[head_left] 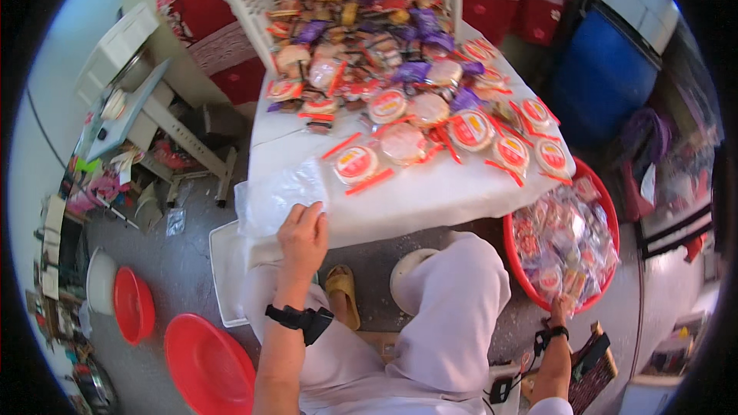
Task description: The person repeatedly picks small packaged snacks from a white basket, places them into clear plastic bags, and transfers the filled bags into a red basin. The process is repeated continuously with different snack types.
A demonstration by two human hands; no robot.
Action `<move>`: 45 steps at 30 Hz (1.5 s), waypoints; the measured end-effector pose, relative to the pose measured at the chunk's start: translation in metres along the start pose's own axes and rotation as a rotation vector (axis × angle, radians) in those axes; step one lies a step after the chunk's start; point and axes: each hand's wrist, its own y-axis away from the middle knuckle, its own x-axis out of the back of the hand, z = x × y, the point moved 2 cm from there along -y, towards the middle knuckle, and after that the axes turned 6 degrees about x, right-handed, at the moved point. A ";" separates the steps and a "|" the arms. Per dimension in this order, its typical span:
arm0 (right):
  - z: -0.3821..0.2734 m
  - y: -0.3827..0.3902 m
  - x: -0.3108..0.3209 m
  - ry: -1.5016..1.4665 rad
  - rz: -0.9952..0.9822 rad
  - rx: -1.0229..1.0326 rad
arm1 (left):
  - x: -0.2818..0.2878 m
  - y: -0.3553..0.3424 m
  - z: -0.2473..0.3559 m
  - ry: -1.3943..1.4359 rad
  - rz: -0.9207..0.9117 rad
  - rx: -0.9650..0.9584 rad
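Note:
My left hand (302,238) has its fingers closed on the clear plastic bags (280,192) lying on the white table's front-left corner. My right hand (561,307) grips a small filled clear bag (573,283) at the near rim of the red basin (511,261), which is full of similar bags. On the white table (396,206), round wrapped snacks with red edges (355,165) lie in front of a mound of small purple, brown and orange packets (415,73), spilling from a tipped white plastic basket (254,8).
Red basins (201,361) and a white tub (100,280) stand on the floor at left. A white bin (231,277) is under the table's left corner. A blue barrel (607,77) stands at right, a side stand (161,123) at left. My knees are under the table edge.

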 end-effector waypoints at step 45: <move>-0.768 0.096 0.081 -0.698 -0.984 0.634 | 0.039 -0.007 -0.027 0.124 0.363 0.377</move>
